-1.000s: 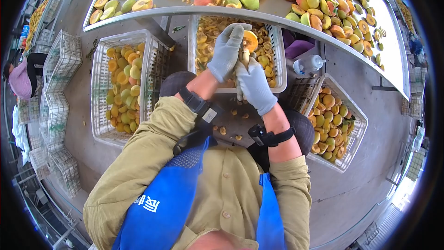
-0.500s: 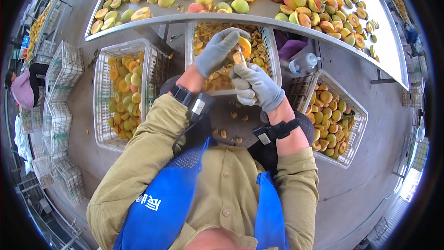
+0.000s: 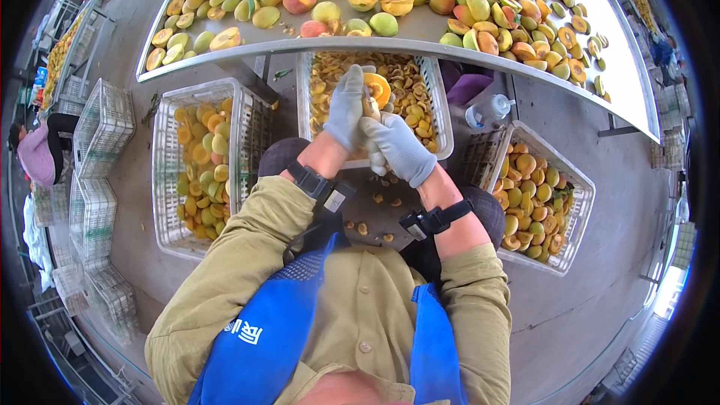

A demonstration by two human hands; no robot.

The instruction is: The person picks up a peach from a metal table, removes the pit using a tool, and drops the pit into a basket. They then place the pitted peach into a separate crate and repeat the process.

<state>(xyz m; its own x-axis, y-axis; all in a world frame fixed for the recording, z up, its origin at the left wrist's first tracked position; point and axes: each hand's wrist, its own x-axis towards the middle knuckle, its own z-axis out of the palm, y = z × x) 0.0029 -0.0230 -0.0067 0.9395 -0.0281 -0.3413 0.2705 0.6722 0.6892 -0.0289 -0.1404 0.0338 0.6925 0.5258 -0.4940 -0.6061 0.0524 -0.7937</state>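
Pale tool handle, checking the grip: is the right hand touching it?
Touching. The head view shows the right hand closed around the lower part of the pale handle, whose upper part sticks out of the grip.

Halved fruit point(image 3: 380, 89), cut face in view (bright orange), just beside a pale-handled tool point(image 3: 371, 109).

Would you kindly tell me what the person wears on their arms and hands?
The left hand and right hand wear pale grey gloves. Beyond each is a black strap with a boxy device. The olive sleeves stop short of the straps.
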